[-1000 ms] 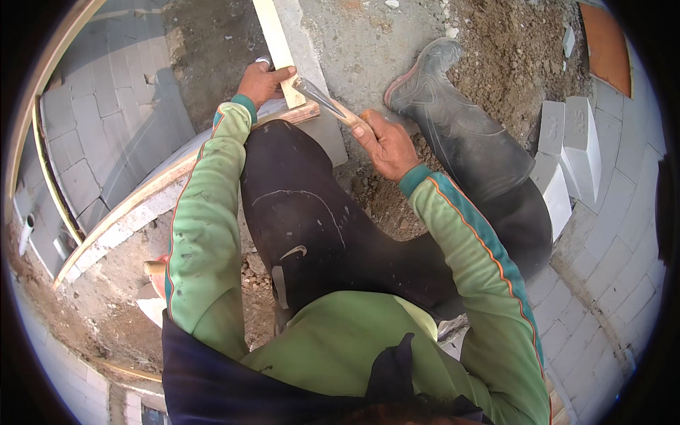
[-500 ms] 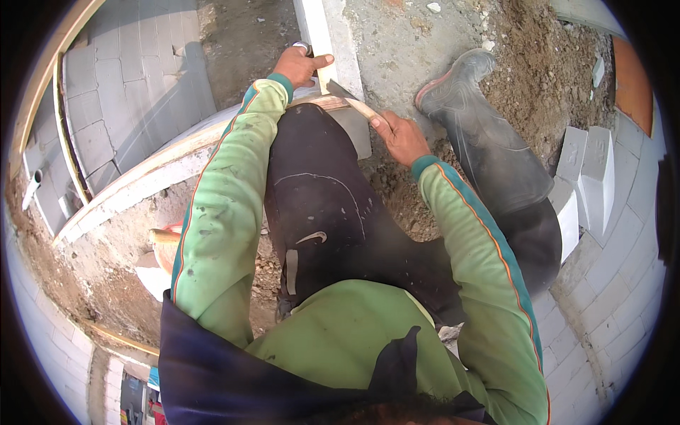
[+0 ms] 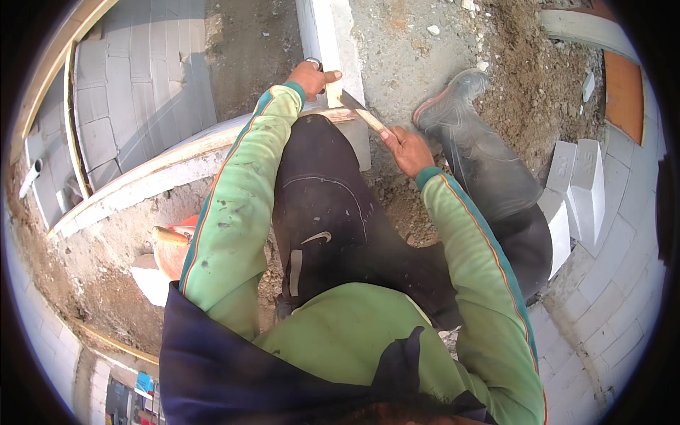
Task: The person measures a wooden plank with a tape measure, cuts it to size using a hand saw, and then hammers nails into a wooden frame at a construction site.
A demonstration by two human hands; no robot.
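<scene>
My left hand (image 3: 310,78) is closed round the near end of a pale wooden board (image 3: 333,95), its thumb lying across the top. In my right hand (image 3: 411,152) is a tool with a light wooden handle (image 3: 371,120) and a dark, flat metal blade (image 3: 350,101). The blade's tip is at the board's right side; whether it touches the wood I cannot tell. My fingers hide the rear of the handle. A curved wooden form edge (image 3: 212,137) runs just below the board's end, passing behind my left forearm.
Pale concrete blocks (image 3: 586,188) stand at the right beside a block-paved surface. My boot (image 3: 489,149) rests on the rough ground near loose soil (image 3: 545,78). An orange-red container (image 3: 173,248) lies left of my left arm. An orange-brown panel (image 3: 623,99) is at the far right.
Both hands, the board end and the tool appear slightly lower in the picture, along with the surroundings. The grips look the same, and the blade stays beside the board.
</scene>
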